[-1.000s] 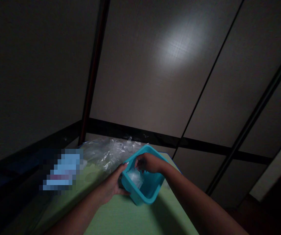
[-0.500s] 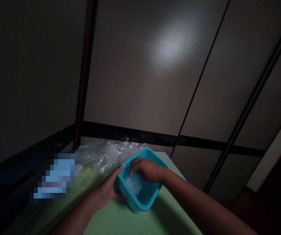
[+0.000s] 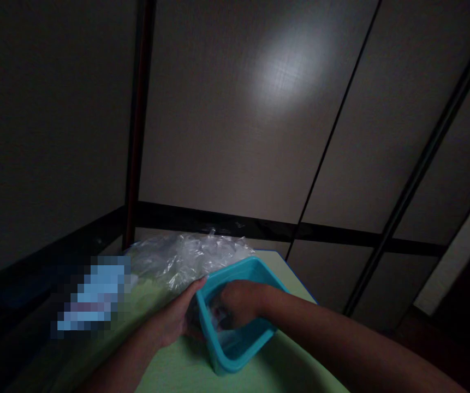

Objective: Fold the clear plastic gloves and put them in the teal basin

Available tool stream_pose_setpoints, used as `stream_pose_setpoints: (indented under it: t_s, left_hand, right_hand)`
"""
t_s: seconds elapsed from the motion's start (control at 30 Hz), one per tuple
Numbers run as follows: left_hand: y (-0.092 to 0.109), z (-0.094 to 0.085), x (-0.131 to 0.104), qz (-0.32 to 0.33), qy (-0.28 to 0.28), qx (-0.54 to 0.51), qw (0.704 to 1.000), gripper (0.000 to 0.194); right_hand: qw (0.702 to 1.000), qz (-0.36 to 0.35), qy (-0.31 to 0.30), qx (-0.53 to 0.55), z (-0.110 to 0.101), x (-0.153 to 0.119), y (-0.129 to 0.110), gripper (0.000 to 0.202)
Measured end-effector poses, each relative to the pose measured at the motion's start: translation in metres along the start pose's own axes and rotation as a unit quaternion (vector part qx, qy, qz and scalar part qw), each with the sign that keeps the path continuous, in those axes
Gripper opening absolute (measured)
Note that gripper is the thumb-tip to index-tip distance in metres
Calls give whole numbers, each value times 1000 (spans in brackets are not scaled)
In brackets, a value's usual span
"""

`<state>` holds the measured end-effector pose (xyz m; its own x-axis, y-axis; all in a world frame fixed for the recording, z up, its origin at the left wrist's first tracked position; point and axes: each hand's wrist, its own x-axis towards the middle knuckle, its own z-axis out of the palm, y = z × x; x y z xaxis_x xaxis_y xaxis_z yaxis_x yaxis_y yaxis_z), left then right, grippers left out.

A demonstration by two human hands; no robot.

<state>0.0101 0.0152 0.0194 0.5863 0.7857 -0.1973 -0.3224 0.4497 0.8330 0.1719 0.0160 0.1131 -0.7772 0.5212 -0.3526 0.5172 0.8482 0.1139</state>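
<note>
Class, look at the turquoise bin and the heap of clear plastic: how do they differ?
The turquoise bin is opaque, while the plastic heap is see-through. The bin has firm walls; the heap is crumpled. The left hand grips the bin and the right hand reaches inside it; the heap lies beyond. Both are before a panelled wall.

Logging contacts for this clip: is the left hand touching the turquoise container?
Touching. In the head view, the left hand has its thumb on the rim of the turquoise container.
</note>
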Motion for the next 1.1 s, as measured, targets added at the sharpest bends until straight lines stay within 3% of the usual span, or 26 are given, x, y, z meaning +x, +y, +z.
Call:
stream_pose_setpoints:
  t_s: [0.3, 0.67, 0.9, 1.0, 1.1]
  left_hand:
    - [2, 1, -1, -22, 11, 9, 1000, 61]
    - [6, -1, -3, -36, 47, 11, 998, 62]
    - [8, -1, -3, -47, 45, 4, 998, 62]
    - [7, -2, -2, -43, 47, 4, 998, 61]
    - [5, -3, -2, -39, 39, 2, 999, 62]
  right_hand:
    - [993, -34, -44, -103, 5, 7, -7, 24]
    - [995, -56, 21, 83, 0, -10, 10, 18]
    - [984, -141, 93, 56, -1, -19, 7, 22]
    - [980, -168, 87, 56, 0, -20, 4, 24]
    - [985, -150, 62, 54, 2, -20, 3, 23]
